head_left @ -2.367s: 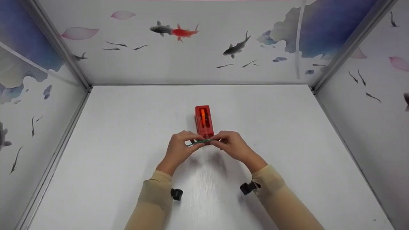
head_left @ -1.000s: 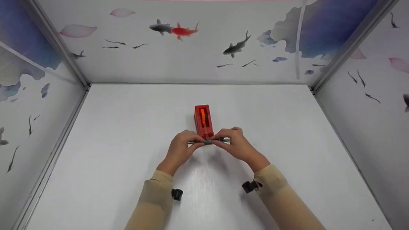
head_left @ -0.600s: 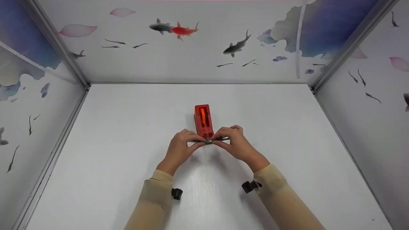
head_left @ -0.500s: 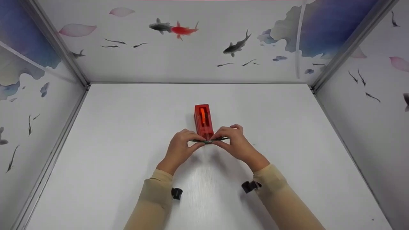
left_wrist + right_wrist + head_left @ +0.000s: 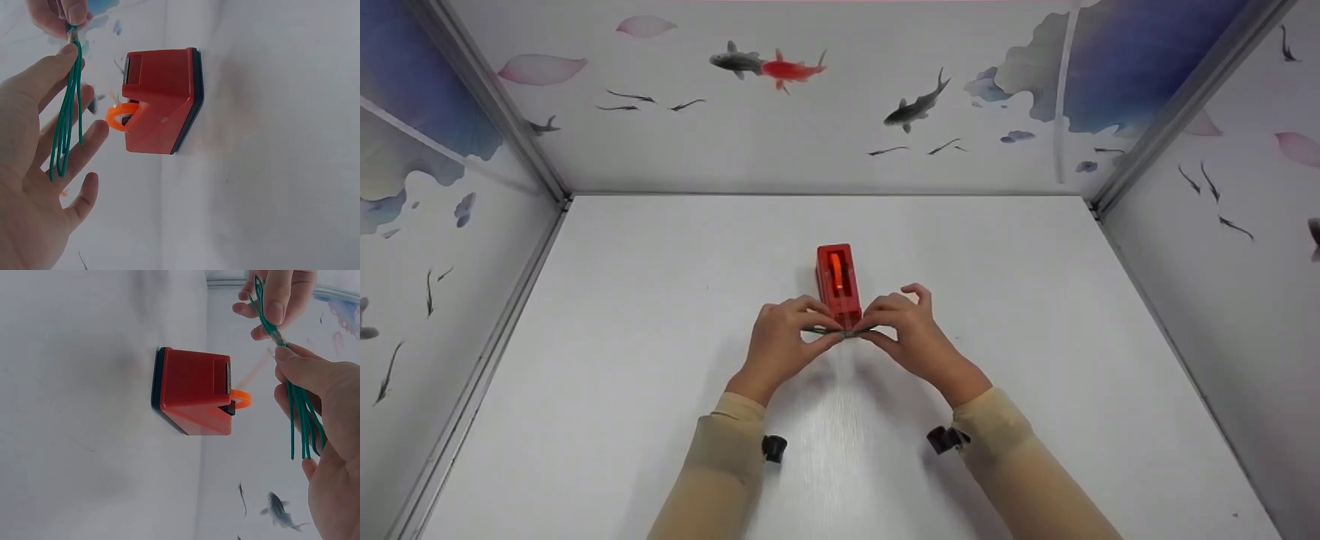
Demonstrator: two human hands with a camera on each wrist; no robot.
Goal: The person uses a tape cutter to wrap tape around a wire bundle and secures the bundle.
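Note:
A bundle of thin green wires [image 5: 77, 95] spans both hands, with what looks like clear tape [image 5: 277, 336] around its middle. My left hand [image 5: 780, 343] pinches it between thumb and forefinger on one side of the taped spot. On the other side, my right hand [image 5: 915, 341] pinches it likewise, its outer fingers spread. Loose wire ends and loops stick out beyond both grips in the wrist views. Just beyond the fingertips stands a red tape dispenser [image 5: 838, 289] with an orange tape core [image 5: 242, 399]. In the head view the fingers hide most of the bundle.
A white table [image 5: 660, 262] lies under the hands. Printed panels with fish and petals [image 5: 840, 142] rise at the back and on both sides, with metal strips in the corners. Black wrist cameras [image 5: 774, 448] sit on both sleeves.
Both hands stay in front of the dispenser with the wire bundle between them. The right hand's outer fingers have lifted, and less of the bundle shows past that hand in the head view.

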